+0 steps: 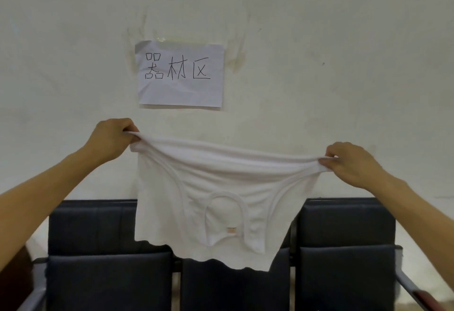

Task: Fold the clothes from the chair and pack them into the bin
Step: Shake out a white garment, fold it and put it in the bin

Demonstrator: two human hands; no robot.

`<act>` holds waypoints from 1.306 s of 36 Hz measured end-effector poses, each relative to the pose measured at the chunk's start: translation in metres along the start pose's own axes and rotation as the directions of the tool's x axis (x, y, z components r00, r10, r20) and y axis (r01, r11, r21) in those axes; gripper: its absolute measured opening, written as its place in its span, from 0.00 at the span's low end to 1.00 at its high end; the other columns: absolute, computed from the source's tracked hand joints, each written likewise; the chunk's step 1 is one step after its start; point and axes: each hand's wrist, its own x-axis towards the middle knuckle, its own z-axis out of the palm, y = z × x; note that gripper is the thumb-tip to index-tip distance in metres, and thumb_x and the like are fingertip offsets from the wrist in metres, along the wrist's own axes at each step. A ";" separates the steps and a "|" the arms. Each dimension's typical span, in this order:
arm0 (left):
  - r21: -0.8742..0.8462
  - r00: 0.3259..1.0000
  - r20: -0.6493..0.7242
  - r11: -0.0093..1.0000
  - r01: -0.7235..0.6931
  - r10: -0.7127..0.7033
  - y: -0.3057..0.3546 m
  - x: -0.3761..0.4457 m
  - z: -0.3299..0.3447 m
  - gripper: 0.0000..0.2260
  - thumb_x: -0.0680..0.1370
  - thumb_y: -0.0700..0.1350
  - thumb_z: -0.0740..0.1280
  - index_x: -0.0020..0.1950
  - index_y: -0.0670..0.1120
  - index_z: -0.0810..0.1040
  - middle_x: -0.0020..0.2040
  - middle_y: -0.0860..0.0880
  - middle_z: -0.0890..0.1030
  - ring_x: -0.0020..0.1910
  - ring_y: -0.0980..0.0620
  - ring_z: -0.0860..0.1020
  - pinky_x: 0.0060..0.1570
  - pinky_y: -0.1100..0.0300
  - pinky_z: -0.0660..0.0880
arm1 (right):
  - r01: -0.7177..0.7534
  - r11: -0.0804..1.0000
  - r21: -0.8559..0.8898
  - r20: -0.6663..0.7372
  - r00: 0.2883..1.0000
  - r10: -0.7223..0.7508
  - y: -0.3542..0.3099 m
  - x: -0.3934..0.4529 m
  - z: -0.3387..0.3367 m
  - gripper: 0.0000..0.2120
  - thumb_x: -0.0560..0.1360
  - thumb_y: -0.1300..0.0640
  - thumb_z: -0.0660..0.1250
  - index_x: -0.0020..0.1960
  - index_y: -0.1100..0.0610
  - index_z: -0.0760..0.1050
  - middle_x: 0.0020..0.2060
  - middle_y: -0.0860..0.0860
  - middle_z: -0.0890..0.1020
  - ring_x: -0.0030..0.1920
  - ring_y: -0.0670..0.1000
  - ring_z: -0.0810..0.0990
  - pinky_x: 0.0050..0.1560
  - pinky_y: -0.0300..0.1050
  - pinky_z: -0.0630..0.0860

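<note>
Two hands, left hand (111, 138) and right hand (351, 163), are pinching the white shirt (208, 200) taut at mid-frame above the chair (98, 274); levelling both corners should be helping a clean fold.

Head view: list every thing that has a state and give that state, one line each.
White garment: unfolded, upside down, hanging in the air, stretched between both hands.
Left hand: pinches one top corner of the garment.
Right hand: pinches the other top corner.
Paper sign: taped to the wall, creased.
Dark chairs: in a row against the wall; the visible seats hold nothing.
</note>
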 end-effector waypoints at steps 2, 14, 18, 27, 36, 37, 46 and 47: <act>-0.049 0.999 0.041 0.999 -0.009 0.011 0.002 -0.004 -0.004 0.03 0.75 0.38 0.67 0.42 0.43 0.79 0.37 0.50 0.77 0.36 0.51 0.72 0.33 0.63 0.65 | 0.009 1.000 0.008 0.062 0.998 -0.009 0.002 -0.008 -0.004 0.17 0.80 0.51 0.58 0.36 0.58 0.68 0.32 0.52 0.75 0.35 0.52 0.72 0.37 0.46 0.66; -0.226 0.965 0.257 0.967 0.115 -0.055 0.020 -0.045 -0.006 0.04 0.77 0.35 0.65 0.45 0.39 0.78 0.44 0.41 0.80 0.47 0.39 0.78 0.53 0.46 0.76 | 0.058 0.995 0.082 0.229 0.971 -0.075 0.023 -0.041 -0.025 0.10 0.80 0.56 0.60 0.55 0.56 0.79 0.46 0.47 0.78 0.50 0.51 0.75 0.50 0.41 0.66; -0.222 0.951 0.303 0.967 0.125 -0.054 0.035 -0.062 0.000 0.07 0.78 0.32 0.62 0.44 0.40 0.78 0.45 0.42 0.79 0.46 0.41 0.77 0.47 0.49 0.77 | 0.024 0.995 0.098 0.288 0.956 -0.051 0.033 -0.051 -0.029 0.05 0.78 0.56 0.63 0.48 0.53 0.78 0.44 0.48 0.78 0.46 0.48 0.75 0.48 0.40 0.67; -0.113 0.871 0.487 0.984 0.136 -0.065 0.037 -0.115 0.022 0.07 0.79 0.33 0.60 0.47 0.44 0.73 0.45 0.44 0.77 0.42 0.45 0.76 0.37 0.57 0.75 | 0.020 0.986 0.163 0.423 0.902 -0.088 0.045 -0.082 -0.011 0.07 0.76 0.56 0.67 0.40 0.49 0.72 0.40 0.46 0.76 0.41 0.45 0.74 0.40 0.34 0.67; 0.083 0.867 0.457 0.980 0.182 -0.199 0.040 -0.165 0.055 0.09 0.73 0.31 0.56 0.40 0.44 0.69 0.41 0.44 0.74 0.38 0.48 0.69 0.36 0.57 0.65 | 0.068 0.980 0.185 0.458 0.877 -0.147 0.057 -0.102 0.025 0.05 0.76 0.56 0.66 0.49 0.57 0.75 0.46 0.52 0.77 0.44 0.50 0.74 0.41 0.39 0.69; 0.088 0.859 0.461 0.975 0.204 -0.222 0.041 -0.169 0.058 0.09 0.73 0.31 0.56 0.40 0.44 0.69 0.41 0.43 0.74 0.38 0.48 0.69 0.36 0.56 0.64 | 0.073 0.978 0.197 0.459 0.874 -0.158 0.058 -0.104 0.028 0.05 0.76 0.56 0.66 0.49 0.57 0.75 0.46 0.51 0.77 0.43 0.49 0.74 0.41 0.39 0.69; 0.048 0.799 0.583 0.987 0.152 -0.151 0.046 -0.204 0.065 0.06 0.72 0.45 0.73 0.44 0.50 0.76 0.43 0.51 0.78 0.43 0.52 0.77 0.40 0.60 0.69 | 0.108 0.969 0.222 0.480 0.853 -0.205 0.068 -0.111 0.045 0.05 0.75 0.57 0.67 0.51 0.54 0.77 0.48 0.50 0.78 0.47 0.49 0.75 0.48 0.41 0.70; 0.056 0.798 0.585 0.989 0.139 -0.145 0.046 -0.206 0.066 0.05 0.72 0.44 0.73 0.42 0.48 0.78 0.41 0.50 0.79 0.42 0.51 0.77 0.39 0.60 0.70 | 0.126 0.970 0.208 0.491 0.844 -0.215 0.068 -0.113 0.048 0.07 0.75 0.58 0.67 0.53 0.55 0.78 0.49 0.50 0.77 0.49 0.50 0.76 0.50 0.42 0.70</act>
